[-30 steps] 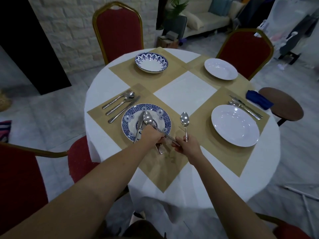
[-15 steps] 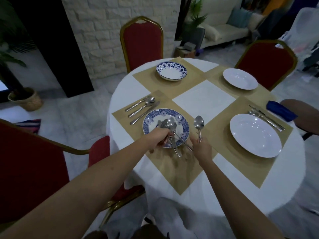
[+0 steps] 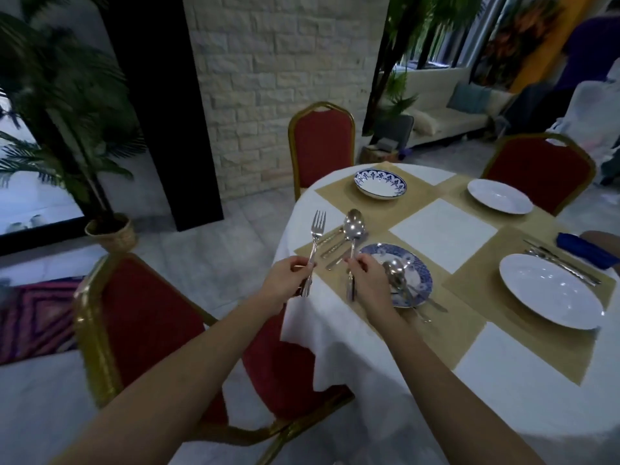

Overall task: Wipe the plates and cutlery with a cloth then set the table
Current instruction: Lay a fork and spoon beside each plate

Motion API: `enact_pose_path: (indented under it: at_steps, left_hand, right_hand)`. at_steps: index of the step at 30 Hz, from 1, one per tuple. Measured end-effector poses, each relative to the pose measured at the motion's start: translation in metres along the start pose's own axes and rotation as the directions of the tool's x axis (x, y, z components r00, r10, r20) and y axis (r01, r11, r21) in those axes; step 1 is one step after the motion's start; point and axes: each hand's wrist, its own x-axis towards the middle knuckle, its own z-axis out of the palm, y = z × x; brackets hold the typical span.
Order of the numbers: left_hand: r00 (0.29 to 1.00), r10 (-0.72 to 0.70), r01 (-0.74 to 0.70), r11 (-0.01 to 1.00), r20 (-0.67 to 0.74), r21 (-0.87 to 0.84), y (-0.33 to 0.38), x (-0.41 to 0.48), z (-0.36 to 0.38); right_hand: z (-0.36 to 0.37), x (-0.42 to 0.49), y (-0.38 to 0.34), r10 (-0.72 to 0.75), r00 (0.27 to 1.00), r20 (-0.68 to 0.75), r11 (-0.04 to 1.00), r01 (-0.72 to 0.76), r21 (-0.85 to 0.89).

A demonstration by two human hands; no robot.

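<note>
My left hand (image 3: pixel 285 281) grips a fork (image 3: pixel 315 243) by its handle, tines up, above the table's left edge. My right hand (image 3: pixel 369 280) pinches a spoon (image 3: pixel 354 229) upright, bowl up, just left of the blue patterned plate (image 3: pixel 417 275). More cutlery (image 3: pixel 399 283) lies in that plate, handles sticking out over its near rim. A set of cutlery (image 3: pixel 335 245) lies on the tan placemat behind my hands. A blue cloth (image 3: pixel 583 250) sits at the far right beside a knife and fork (image 3: pixel 563 263).
Round table with white tablecloth (image 3: pixel 335 317) and tan placemats. A blue patterned bowl (image 3: pixel 380 184) and two white plates (image 3: pixel 500 196) (image 3: pixel 550 290) stand on it. Red chairs stand around: one near left (image 3: pixel 151 330), one at the back (image 3: pixel 322 146), one back right (image 3: pixel 536 169). Potted palm on the left.
My left hand has lifted a fork out of the blue plate and moved left. My right hand has carried its spoon left across the plate. The view swung to the left.
</note>
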Motion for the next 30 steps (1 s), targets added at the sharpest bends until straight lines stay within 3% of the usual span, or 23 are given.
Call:
enact_pose_path:
  at_steps: [6, 15, 22, 30]
  left_hand:
    - [0.973, 0.178, -0.182, 0.983, -0.145, -0.017, 0.034, -0.077, -0.163]
    - [0.895, 0.313, -0.317, 0.948, -0.318, 0.04, 0.074, -0.13, -0.317]
    - [0.91, 0.327, -0.342, 0.94, -0.255, -0.016, 0.093, -0.074, -0.374]
    - [0.935, 0.354, -0.352, 0.934, -0.028, 0.068, 0.164, 0.064, -0.436]
  right_hand:
    - [0.127, -0.066, -0.104, -0.114, 0.983, 0.142, 0.938, 0.059, 0.342]
    - [0.23, -0.118, -0.217, -0.212, 0.936, 0.282, 0.91, 0.083, 0.406]
    - [0.279, -0.071, -0.251, -0.191, 0.938, 0.288, 0.917, 0.066, 0.393]
    - [0.331, 0.051, -0.304, -0.157, 0.982, 0.108, 0.895, 0.095, 0.437]
